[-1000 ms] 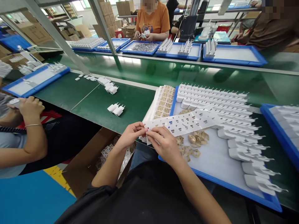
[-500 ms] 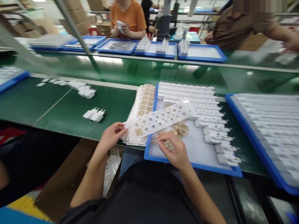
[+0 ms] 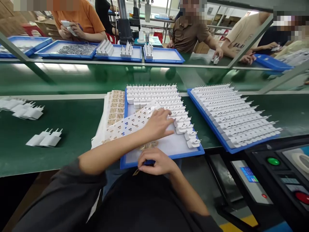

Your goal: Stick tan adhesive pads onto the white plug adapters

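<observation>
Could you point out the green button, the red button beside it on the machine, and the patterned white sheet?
Green button (image 3: 273, 161): head view, its round top.
Red button (image 3: 302, 197): head view, its face.
Patterned white sheet (image 3: 130, 125): head view, its middle.

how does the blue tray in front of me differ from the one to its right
The front tray has a bare patch near me, while the right tray is covered in rows of white plugs. The front tray also holds loose tan pieces; none show in the right tray. Both have blue rims and hold white plugs with their pins showing.
</observation>
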`<control>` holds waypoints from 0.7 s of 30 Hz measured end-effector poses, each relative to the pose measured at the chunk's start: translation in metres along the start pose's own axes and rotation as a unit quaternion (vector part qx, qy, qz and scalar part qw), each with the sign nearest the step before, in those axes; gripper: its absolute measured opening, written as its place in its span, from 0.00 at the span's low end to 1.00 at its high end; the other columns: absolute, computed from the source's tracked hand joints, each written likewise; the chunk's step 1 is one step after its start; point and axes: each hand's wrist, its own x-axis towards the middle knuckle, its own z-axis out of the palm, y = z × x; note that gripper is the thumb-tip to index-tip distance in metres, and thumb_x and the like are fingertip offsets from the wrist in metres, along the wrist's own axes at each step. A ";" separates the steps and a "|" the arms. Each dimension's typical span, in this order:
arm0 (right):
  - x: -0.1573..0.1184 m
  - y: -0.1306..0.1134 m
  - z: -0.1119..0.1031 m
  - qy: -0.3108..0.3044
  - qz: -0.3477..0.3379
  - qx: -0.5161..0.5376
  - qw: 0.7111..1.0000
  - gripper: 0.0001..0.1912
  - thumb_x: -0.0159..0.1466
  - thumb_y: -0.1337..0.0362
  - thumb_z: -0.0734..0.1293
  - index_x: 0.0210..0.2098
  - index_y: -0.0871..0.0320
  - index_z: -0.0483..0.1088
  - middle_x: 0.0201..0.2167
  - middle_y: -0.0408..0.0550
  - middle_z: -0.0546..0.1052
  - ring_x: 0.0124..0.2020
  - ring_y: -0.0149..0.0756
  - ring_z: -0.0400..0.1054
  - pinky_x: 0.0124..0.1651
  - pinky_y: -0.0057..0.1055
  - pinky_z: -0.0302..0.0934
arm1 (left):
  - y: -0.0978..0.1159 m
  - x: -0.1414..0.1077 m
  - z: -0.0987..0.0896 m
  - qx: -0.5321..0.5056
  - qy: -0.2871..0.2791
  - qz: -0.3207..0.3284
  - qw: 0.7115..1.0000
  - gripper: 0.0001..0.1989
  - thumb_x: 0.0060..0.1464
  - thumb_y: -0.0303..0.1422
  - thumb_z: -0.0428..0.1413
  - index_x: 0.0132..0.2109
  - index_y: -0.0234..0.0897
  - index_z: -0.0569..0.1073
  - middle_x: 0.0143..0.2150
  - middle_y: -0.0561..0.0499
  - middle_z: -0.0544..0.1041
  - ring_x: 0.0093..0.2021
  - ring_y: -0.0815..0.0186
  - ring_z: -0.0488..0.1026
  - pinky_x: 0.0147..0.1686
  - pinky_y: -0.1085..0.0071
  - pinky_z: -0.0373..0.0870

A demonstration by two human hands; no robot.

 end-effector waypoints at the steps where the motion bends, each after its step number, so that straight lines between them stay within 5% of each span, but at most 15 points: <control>1: -0.001 0.000 -0.001 -0.007 0.011 0.009 1.000 0.05 0.66 0.63 0.68 0.32 0.54 0.72 0.30 0.45 0.80 0.31 0.33 0.74 0.38 0.30 0.69 | 0.008 0.015 0.013 0.016 -0.013 0.018 1.000 0.22 0.56 0.46 0.64 0.49 0.33 0.78 0.61 0.33 0.69 0.57 0.44 0.65 0.51 0.54 0.61; 6: -0.004 0.001 -0.004 -0.011 0.032 0.048 0.998 0.06 0.65 0.62 0.68 0.32 0.56 0.73 0.29 0.46 0.80 0.29 0.32 0.73 0.36 0.29 0.69 | 0.034 0.045 0.053 0.026 -0.027 0.046 0.998 0.14 0.55 0.36 0.65 0.45 0.30 0.76 0.64 0.30 0.65 0.60 0.43 0.63 0.51 0.54 0.60; 11: -0.005 0.000 -0.004 -0.003 0.020 0.039 0.999 0.07 0.66 0.60 0.68 0.32 0.55 0.72 0.30 0.46 0.81 0.31 0.34 0.74 0.38 0.31 0.71 | 0.022 0.017 0.017 -0.203 -0.035 -0.062 0.977 0.13 0.54 0.35 0.65 0.43 0.36 0.73 0.53 0.40 0.75 0.53 0.51 0.71 0.50 0.57 0.67; 13: -0.006 0.001 -0.005 0.030 0.013 0.042 0.999 0.08 0.67 0.59 0.68 0.32 0.54 0.72 0.30 0.46 0.81 0.32 0.35 0.75 0.40 0.34 0.71 | 0.011 -0.011 -0.007 -0.356 -0.028 -0.163 0.920 0.16 0.54 0.41 0.65 0.43 0.38 0.72 0.43 0.47 0.77 0.43 0.58 0.75 0.45 0.63 0.70; 16: -0.007 0.001 -0.006 0.093 0.009 0.088 0.992 0.07 0.66 0.59 0.69 0.33 0.54 0.72 0.30 0.46 0.80 0.33 0.36 0.75 0.41 0.35 0.72 | -0.003 -0.063 -0.028 -0.537 0.017 -0.285 0.793 0.23 0.48 0.45 0.68 0.45 0.38 0.70 0.39 0.50 0.76 0.38 0.62 0.76 0.40 0.68 0.72; 19: -0.005 0.002 -0.006 0.134 0.000 0.146 0.980 0.06 0.66 0.61 0.70 0.34 0.54 0.72 0.30 0.45 0.78 0.34 0.36 0.75 0.42 0.36 0.72 | -0.009 -0.111 -0.027 -0.637 0.074 -0.345 0.685 0.27 0.47 0.43 0.69 0.49 0.40 0.69 0.37 0.52 0.77 0.36 0.65 0.76 0.38 0.71 0.71; 21: -0.003 0.002 -0.006 0.142 0.004 0.157 0.977 0.05 0.66 0.61 0.70 0.34 0.54 0.72 0.30 0.45 0.78 0.34 0.37 0.75 0.42 0.37 0.72 | -0.009 -0.134 -0.019 -0.665 0.095 -0.363 0.646 0.27 0.46 0.44 0.69 0.50 0.40 0.71 0.38 0.50 0.79 0.37 0.64 0.77 0.39 0.70 0.72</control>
